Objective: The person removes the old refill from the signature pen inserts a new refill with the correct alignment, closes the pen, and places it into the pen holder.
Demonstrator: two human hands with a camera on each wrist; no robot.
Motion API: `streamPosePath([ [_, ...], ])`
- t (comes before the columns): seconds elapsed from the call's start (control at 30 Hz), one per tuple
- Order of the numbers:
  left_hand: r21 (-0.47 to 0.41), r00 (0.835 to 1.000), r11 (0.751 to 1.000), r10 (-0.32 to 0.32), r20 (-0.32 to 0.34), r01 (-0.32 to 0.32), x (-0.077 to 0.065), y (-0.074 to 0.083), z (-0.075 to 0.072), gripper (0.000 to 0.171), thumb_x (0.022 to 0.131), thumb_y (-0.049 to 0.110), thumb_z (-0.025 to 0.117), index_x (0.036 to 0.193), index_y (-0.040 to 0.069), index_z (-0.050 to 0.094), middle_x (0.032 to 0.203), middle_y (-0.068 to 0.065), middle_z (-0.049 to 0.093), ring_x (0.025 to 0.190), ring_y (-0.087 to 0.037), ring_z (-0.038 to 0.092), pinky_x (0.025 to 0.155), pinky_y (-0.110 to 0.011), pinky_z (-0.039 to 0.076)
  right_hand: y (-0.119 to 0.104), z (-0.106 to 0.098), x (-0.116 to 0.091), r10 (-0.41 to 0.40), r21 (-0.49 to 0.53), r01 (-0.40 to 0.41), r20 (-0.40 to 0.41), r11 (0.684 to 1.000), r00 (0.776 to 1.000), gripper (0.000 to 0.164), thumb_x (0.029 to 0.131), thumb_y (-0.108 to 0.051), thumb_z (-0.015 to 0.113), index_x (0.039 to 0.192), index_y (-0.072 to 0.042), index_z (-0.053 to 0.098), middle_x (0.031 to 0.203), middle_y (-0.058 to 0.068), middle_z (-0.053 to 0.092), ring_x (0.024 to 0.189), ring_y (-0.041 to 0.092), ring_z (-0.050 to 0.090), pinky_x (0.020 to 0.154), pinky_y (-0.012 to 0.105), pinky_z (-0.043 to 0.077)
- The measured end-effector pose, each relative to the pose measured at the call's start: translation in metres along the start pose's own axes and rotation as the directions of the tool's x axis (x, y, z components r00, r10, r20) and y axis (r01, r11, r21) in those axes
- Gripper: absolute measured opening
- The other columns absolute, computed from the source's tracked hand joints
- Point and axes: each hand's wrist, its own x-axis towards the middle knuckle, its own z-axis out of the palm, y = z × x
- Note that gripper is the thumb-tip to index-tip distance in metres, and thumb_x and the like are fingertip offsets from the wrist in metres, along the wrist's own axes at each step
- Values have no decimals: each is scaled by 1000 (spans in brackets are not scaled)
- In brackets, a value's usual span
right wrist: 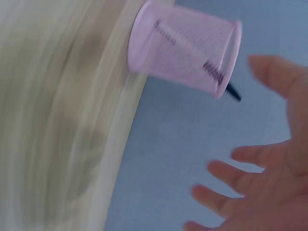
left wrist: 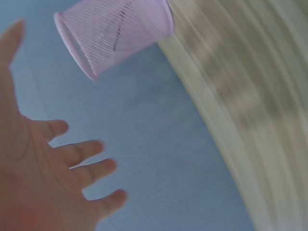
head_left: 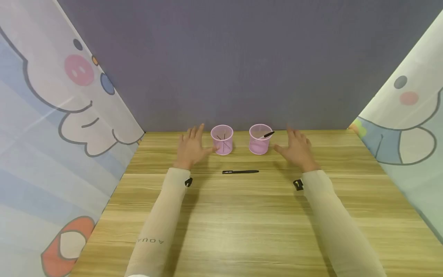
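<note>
Left and right hands with 2 pink cups and a black pen on a wood-grain table (head_left: 238,223). The left hand (head_left: 194,148) is held beside the left cup (head_left: 226,151), its fingers spread and extended and nothing grasped; in the head view its thumb tip is seen against the cup's side, while in the left wrist view a gap is shown between them. Thin dark sticks (head_left: 224,141) are contained in this cup. The right hand (head_left: 295,148) is likewise spread wide, with nothing held, just beside the right cup (head_left: 258,148) and apart from it. In the right cup a slanted pen (head_left: 269,134) is contained, its dark end projected above the rim. Both cups are stood upright near the table's far edge, separated by a gap. The black pen (head_left: 240,171) is laid flat in front of the cups, roughly crosswise, and is touched by neither hand. The table is backed by a dark grey panel (head_left: 238,61) and flanked by 2 cartoon-printed sheets (head_left: 31,154).
</note>
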Motion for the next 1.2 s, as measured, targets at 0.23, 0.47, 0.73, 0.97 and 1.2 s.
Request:
streamPosePath([
  [0.23,-123,997,991,-37,62,45,-24,6,7,81,81,61,63,140,10,41,132,-17,57,118,-36,57,98,-56,44,-12,24,-9,-31,97,23,92,995,995,64,90,-43,60,138,-2,46,133,23,53,121,47,48,99,66,33],
  [0.47,-237,991,970,84,106,-57,-38,16,19,31,85,37,70,106,15,68,93,-3,70,81,-17,64,69,-34,52,-27,37,-17,-116,218,69,210,974,971,40,92,-31,62,121,-5,60,106,14,67,97,30,62,84,46,50],
  [0.73,-301,964,942,204,168,-147,-41,45,29,15,86,29,70,96,18,70,83,4,66,76,-12,60,69,-31,49,-27,37,-30,-170,226,120,215,967,962,25,90,-23,65,107,-4,65,94,12,68,87,25,63,76,41,50],
  [0.97,-285,949,947,215,232,-145,-47,50,31,11,85,29,73,91,21,69,79,7,64,75,-10,57,71,-30,47,-27,44,-35,-218,224,160,264,961,940,18,88,-17,67,102,-6,67,90,7,69,84,20,62,72,35,50],
  [1.2,-240,939,953,242,245,-183,-47,52,31,9,82,28,74,88,23,71,80,9,66,78,-10,59,76,-31,49,-32,47,-37,-200,186,149,297,971,934,14,86,-17,69,98,-11,70,87,3,68,80,17,60,69,32,49],
])
